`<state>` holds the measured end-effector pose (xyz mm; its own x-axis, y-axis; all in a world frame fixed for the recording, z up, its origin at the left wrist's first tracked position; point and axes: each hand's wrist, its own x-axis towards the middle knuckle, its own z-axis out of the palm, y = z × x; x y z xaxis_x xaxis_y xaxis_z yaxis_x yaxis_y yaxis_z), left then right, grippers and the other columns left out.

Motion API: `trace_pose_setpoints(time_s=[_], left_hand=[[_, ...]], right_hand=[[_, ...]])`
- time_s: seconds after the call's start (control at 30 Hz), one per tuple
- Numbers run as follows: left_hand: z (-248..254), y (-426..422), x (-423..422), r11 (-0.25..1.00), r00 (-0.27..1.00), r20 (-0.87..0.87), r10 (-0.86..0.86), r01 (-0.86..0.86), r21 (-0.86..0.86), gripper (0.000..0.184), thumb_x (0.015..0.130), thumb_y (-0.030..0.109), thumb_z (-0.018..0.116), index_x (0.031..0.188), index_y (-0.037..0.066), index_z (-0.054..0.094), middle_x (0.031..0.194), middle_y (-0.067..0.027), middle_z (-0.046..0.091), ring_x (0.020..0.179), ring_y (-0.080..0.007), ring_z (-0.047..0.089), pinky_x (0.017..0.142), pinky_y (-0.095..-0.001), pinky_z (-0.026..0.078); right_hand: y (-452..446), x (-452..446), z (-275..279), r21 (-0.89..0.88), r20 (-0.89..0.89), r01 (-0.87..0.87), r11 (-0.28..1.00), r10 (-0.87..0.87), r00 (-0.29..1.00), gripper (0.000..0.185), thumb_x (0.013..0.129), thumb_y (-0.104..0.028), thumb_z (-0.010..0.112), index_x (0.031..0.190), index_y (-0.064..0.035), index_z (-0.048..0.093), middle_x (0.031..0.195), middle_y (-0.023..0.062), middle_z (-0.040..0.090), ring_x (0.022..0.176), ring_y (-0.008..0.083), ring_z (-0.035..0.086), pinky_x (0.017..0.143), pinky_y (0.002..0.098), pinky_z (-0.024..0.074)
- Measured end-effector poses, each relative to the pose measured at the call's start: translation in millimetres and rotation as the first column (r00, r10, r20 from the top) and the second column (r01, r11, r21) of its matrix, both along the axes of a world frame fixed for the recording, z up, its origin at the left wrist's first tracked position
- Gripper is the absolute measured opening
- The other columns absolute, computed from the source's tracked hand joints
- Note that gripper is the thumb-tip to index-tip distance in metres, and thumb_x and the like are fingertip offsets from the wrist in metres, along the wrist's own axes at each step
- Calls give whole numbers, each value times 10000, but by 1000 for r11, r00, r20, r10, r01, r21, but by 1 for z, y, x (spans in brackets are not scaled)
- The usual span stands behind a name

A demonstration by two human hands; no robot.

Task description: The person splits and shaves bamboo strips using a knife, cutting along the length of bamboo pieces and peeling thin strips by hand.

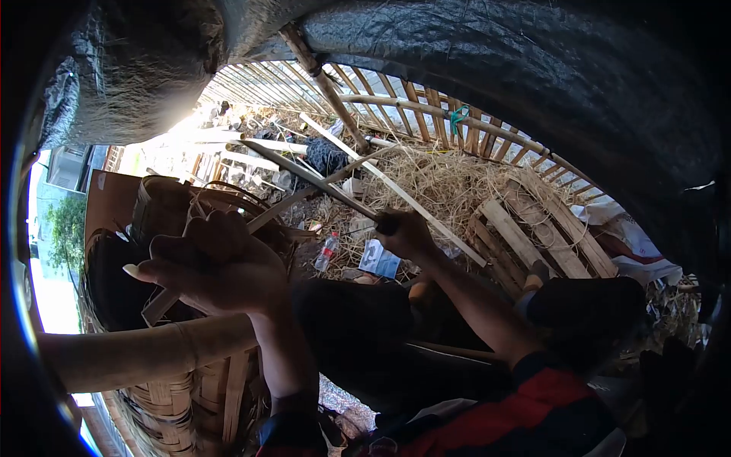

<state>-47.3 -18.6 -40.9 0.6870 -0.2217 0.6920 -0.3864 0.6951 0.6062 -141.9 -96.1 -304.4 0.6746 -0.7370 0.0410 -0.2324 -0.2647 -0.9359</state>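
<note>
- Head view: the left hand (217,263) is curled around a long, flat, tan bamboo strip (285,206), which slants out beyond the fist.
- The right hand (403,234) is clamped on the dark handle of a long, straight metal knife (304,175); its blade crosses the strip, contact unclear.
- Near the left forearm, a tan woven bamboo basket (164,411); contents hidden.
- A clear plastic bottle with a red label (327,251) lies on the littered ground, contents indistinct.

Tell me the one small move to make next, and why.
Probably ease the knife lightly against the strip, its edge facing away from the left hand. The right hand grips the knife, the left hand holds the strip, and the two cross in this view, though I can't tell whether they touch.
</note>
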Motion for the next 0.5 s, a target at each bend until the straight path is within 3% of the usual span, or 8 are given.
trace_pose_setpoints(time_s=[0.07,0.1,0.17,0.2,0.3,0.4,0.47,0.5], left_hand=[[-1,-2,-2,999,999,23,31,-32,17,472,987,457,267,615,166,252,455,66,148,399,-35,96,373,-220,105],[-2,-2,-1,998,997,72,14,-18,54,468,988,453,263,615,169,252,459,64,144,397,-38,99,371,-222,107],[1,-6,-2,996,990,142,-15,2,86,465,990,449,259,615,173,251,463,63,139,395,-41,102,369,-224,109],[3,-9,-8,999,997,76,-19,16,36,461,990,449,256,619,174,252,465,61,136,399,-45,101,375,-224,111],[-4,-8,-4,999,999,18,-51,51,-8,457,986,459,258,628,175,252,466,59,130,408,-54,98,391,-223,112],[-5,-3,5,991,988,71,-135,133,27,474,973,500,250,646,158,273,469,52,154,428,-60,106,417,-221,129],[-4,-5,4,958,949,146,-280,286,-20,514,953,550,245,668,131,331,500,38,209,446,-70,154,433,-232,166],[-3,-5,3,941,929,173,-328,338,-31,532,946,567,244,676,122,350,510,33,227,453,-73,170,439,-236,178]], right_hand=[[-25,4,-48,-4,-557,136,991,-115,823,288,709,-251,625,893,-34,666,838,181,668,803,361,650,718,439,536],[-39,-9,-68,29,-628,93,995,-54,776,318,700,-243,624,846,39,650,895,215,658,871,359,645,749,419,525],[-54,-39,-106,111,-759,173,979,-29,650,317,689,-211,621,921,0,669,950,218,653,901,343,642,767,417,519],[-55,-56,-113,177,-833,154,972,65,550,364,705,-295,656,965,-41,675,986,166,662,934,285,647,773,392,528],[-25,-111,-150,263,-834,220,939,107,541,456,679,-346,662,1006,-27,663,1022,173,652,984,317,624,839,409,500],[5,-134,-196,177,-805,286,942,-28,592,434,675,-308,671,972,9,655,967,204,656,885,306,656,731,401,526],[18,-138,-176,454,-724,572,683,-91,683,379,682,-247,678,916,49,638,849,204,658,687,265,665,584,371,521],[21,-142,-182,457,-723,571,682,-89,686,379,682,-247,678,916,49,638,849,204,658,687,265,665,584,371,521]])
